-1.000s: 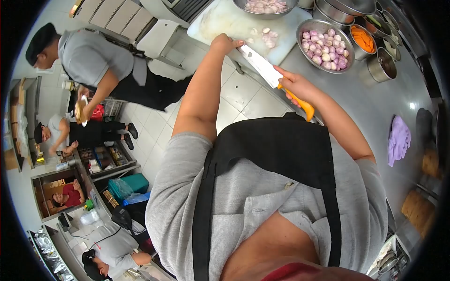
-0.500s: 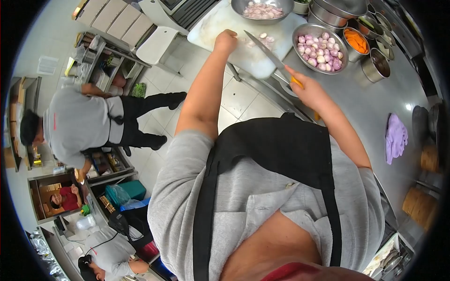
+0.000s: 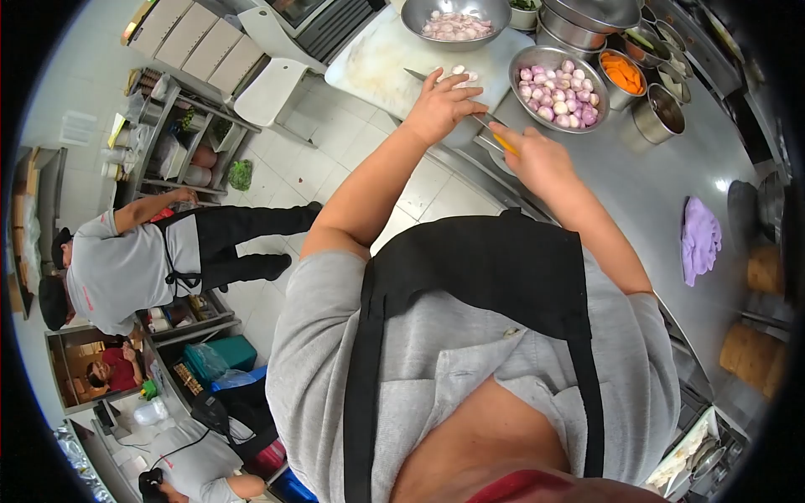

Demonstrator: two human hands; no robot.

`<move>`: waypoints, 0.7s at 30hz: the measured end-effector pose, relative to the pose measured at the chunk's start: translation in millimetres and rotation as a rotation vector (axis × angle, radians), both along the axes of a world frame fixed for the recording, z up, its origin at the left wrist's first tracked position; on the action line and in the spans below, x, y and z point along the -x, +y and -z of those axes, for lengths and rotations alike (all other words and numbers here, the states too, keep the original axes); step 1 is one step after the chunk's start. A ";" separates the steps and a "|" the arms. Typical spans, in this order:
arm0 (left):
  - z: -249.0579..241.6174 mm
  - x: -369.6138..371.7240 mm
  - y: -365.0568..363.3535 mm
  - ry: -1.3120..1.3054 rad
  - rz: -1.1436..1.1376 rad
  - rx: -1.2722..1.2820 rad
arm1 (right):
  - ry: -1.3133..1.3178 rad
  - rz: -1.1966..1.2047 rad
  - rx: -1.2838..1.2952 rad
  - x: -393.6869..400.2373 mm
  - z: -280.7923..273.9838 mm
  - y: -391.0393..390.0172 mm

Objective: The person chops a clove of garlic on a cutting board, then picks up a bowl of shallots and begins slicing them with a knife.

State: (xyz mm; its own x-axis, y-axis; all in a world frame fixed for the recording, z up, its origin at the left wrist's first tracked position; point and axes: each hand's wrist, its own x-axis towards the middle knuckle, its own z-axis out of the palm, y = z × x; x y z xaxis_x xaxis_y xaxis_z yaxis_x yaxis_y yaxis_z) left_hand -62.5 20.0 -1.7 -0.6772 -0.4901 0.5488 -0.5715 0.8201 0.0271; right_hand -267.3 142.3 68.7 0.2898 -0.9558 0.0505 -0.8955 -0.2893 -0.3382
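My right hand [image 3: 537,159] grips a knife by its orange handle [image 3: 504,143]; the blade [image 3: 417,75] runs left across the white cutting board [image 3: 377,59], mostly hidden under my left hand. My left hand [image 3: 440,107] lies over the blade near the board's front edge, fingers spread toward a few peeled shallots [image 3: 459,74] on the board. A steel bowl of whole purple shallots [image 3: 558,88] stands just right of the board. A second steel bowl [image 3: 455,25] with peeled shallots sits at the board's far edge.
Steel containers stand at the back of the steel counter [image 3: 671,184], one with orange carrot pieces [image 3: 625,75]. A purple cloth [image 3: 700,239] lies at the right. A person in a grey shirt [image 3: 126,268] bends at shelves on the left; other people are lower left.
My left hand moved right from the board's near edge to lie over the knife blade. The knife dropped lower over the board. The person on the left shifted toward the shelves.
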 end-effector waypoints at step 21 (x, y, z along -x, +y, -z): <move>48.1 -20.9 -50.6 0.643 -0.531 -0.520 | -0.021 0.007 -0.005 -19.2 29.0 16.0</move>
